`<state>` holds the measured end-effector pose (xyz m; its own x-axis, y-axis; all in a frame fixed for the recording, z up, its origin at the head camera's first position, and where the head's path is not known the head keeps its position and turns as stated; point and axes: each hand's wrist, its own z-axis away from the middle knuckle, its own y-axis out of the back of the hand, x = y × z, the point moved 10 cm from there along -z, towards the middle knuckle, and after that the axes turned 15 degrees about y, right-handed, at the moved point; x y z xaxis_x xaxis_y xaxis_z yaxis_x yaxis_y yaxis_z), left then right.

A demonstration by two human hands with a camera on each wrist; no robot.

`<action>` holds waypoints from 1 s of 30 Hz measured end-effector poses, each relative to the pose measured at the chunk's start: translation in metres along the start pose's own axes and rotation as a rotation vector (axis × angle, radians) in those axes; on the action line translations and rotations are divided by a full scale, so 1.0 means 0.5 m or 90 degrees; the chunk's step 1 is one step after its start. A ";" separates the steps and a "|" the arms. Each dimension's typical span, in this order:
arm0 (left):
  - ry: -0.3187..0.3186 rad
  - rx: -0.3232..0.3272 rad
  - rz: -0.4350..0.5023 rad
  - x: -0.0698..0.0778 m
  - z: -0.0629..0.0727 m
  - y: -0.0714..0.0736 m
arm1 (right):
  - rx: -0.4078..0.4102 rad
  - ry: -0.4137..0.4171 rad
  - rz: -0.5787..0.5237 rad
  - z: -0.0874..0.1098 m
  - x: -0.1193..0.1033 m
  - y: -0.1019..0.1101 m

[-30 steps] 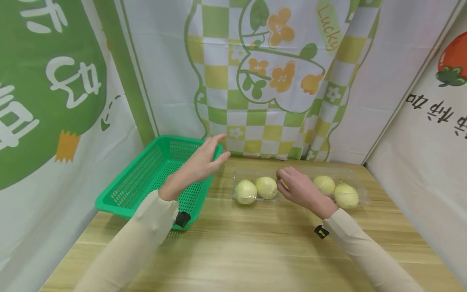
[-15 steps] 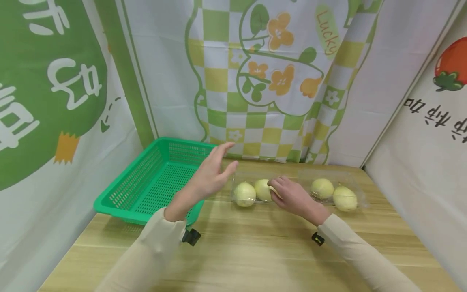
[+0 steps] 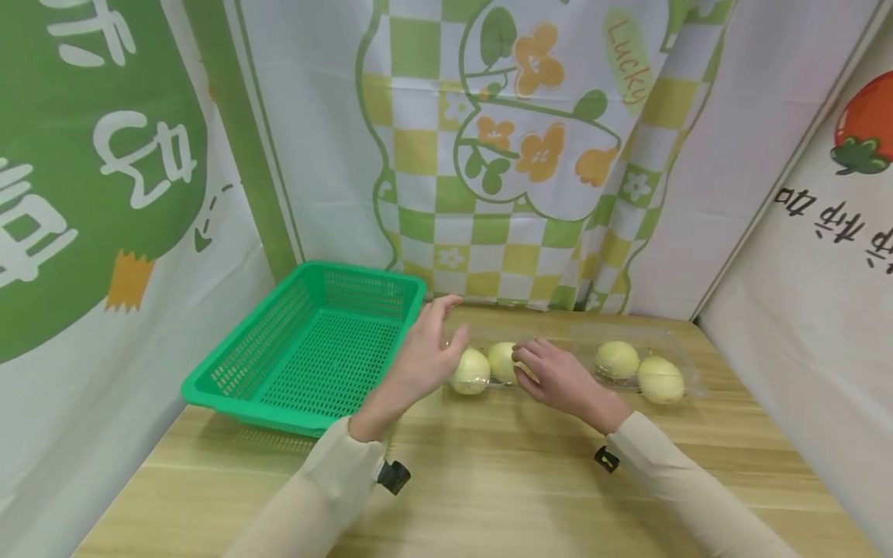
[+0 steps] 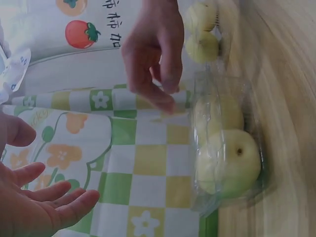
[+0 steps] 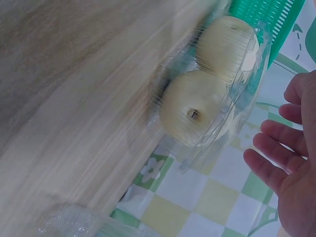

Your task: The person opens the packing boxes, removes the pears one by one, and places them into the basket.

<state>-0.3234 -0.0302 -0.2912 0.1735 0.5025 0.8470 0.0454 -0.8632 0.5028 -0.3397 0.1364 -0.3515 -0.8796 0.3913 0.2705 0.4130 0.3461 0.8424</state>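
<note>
Two pale yellow pears [image 3: 470, 374] lie side by side in a clear plastic box [image 4: 201, 206] at the middle back of the table. Above the left end of this box my left hand [image 3: 422, 353] hovers, fingers spread and slightly bent, gripping nothing. My right hand [image 3: 558, 376] hangs over the box's right part with loosely bent fingers, and it partly hides one pear in the head view. The right wrist view shows its fingers [image 5: 274, 148] apart from the box. A second clear box [image 3: 659, 337] with two more pears [image 3: 660, 380] stands farther right.
A green plastic basket [image 3: 303, 418] with perforated walls stands at the left of the wooden table [image 3: 502, 480]. Behind the table hangs a checked curtain [image 3: 488, 240]. Printed cloth walls enclose both sides.
My left hand has moved right and slightly down from above the basket to the left end of the nearer box. My right hand has shifted a little left over that box.
</note>
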 end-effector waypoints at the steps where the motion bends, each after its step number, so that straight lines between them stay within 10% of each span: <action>1: 0.006 0.001 -0.002 -0.003 0.000 -0.005 | 0.000 -0.001 -0.002 0.000 0.000 0.000; 30: 0.079 -0.026 0.024 -0.113 -0.021 -0.111 | 0.044 0.038 -0.023 0.014 -0.015 -0.017</action>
<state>-0.3459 -0.0104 -0.3653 0.0515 0.4747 0.8786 0.0005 -0.8798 0.4753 -0.3350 0.1365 -0.3637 -0.9059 0.3266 0.2695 0.3942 0.4180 0.8185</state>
